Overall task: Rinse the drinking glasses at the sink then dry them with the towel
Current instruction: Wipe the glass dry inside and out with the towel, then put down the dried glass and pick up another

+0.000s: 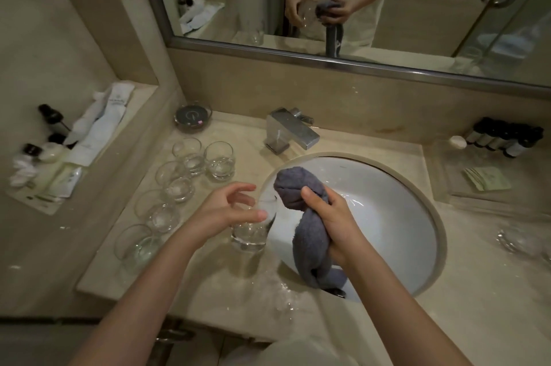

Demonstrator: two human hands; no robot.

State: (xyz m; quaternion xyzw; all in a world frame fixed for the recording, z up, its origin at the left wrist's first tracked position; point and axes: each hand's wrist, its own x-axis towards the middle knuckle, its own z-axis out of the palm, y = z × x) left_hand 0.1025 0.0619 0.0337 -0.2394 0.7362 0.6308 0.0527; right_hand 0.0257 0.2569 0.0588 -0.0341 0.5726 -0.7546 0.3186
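Observation:
My left hand (228, 210) grips a clear drinking glass (252, 231) at the left rim of the white sink (387, 216), its mouth tilted toward the right. My right hand (331, 216) is closed on a bunched grey towel (310, 234) held over the basin, its upper end at the glass's mouth. Several more clear glasses stand on the counter to the left, among them one near the front (137, 246) and one by the tap (220, 160). The chrome tap (290, 133) shows no running water.
A round dark dish (192, 118) sits behind the glasses. Toiletry bottles and white packets (59, 151) fill the left ledge. Dark small bottles (507, 137) and a clear tray with a green packet (486, 177) lie right of the sink. Another glass (518, 240) lies at far right. Water pools on the front counter (268, 291).

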